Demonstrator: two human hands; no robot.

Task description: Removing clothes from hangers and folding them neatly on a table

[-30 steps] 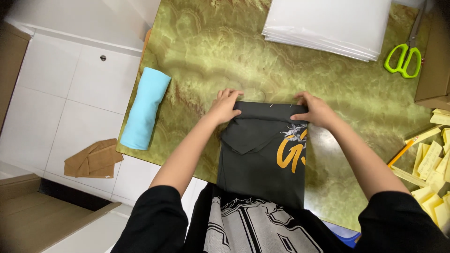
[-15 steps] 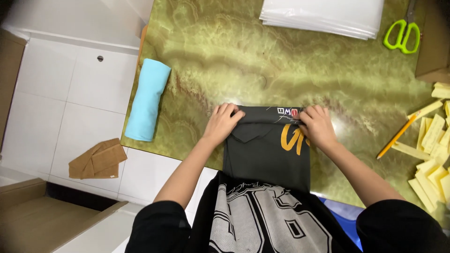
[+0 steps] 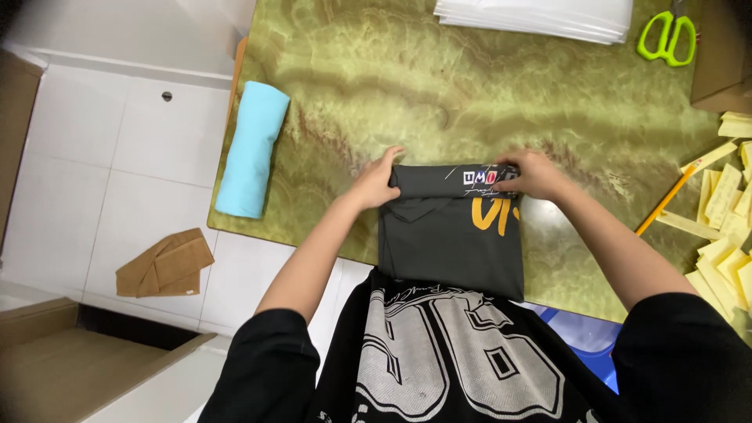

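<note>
A dark grey folded garment [image 3: 450, 243] with an orange print lies on the green marbled table [image 3: 439, 86], its near end hanging over the front edge. Its far end is rolled toward me into a thick fold. My left hand [image 3: 377, 178] grips the left end of that roll. My right hand [image 3: 533, 175] grips the right end, beside a small printed patch. A rolled light blue garment [image 3: 252, 147] lies at the table's left edge, apart from both hands.
A stack of white sheets [image 3: 536, 17] lies at the far edge. Green scissors [image 3: 666, 37] sit at the far right. Yellow paper strips [image 3: 724, 227] and an orange pencil [image 3: 666, 205] lie on the right. A brown cloth [image 3: 164, 263] and a cardboard box [image 3: 86, 368] are on the floor.
Both hands have drawn the garment's far end toward me, rolling it over. The roll is thicker and more of the orange print is covered.
</note>
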